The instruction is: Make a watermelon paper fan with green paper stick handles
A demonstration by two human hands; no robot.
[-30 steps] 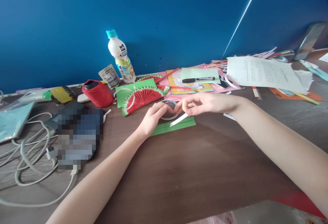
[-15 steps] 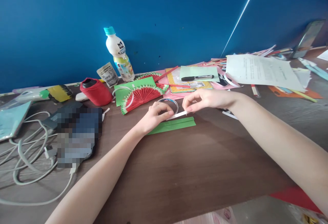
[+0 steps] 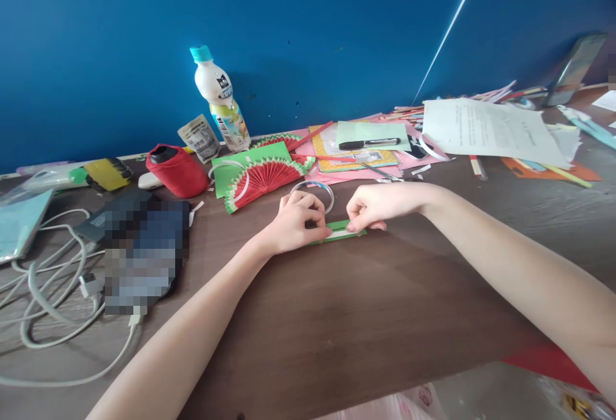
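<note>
A folded green paper strip [image 3: 342, 226] lies on the brown table, with a narrow white tape strip [image 3: 342, 234] laid along it. My left hand [image 3: 294, 221] has its fingers curled, pinching the left end of the white strip down on the green paper. My right hand [image 3: 374, 205] pinches the strip's right end against the paper. A roll of double-sided tape [image 3: 317, 189] lies just behind my left hand.
A red and green pleated paper fan [image 3: 260, 178] lies behind my hands, with a red pouch [image 3: 177, 170] and a drink bottle [image 3: 220, 102]. Papers and a black marker [image 3: 368, 143] cover the back right. White cables [image 3: 52, 279] coil at the left beside a blurred dark object.
Both hands came down and toward me. The white strip, held in the air before, now lies pressed along the green paper. The tape roll is now uncovered behind my left hand.
</note>
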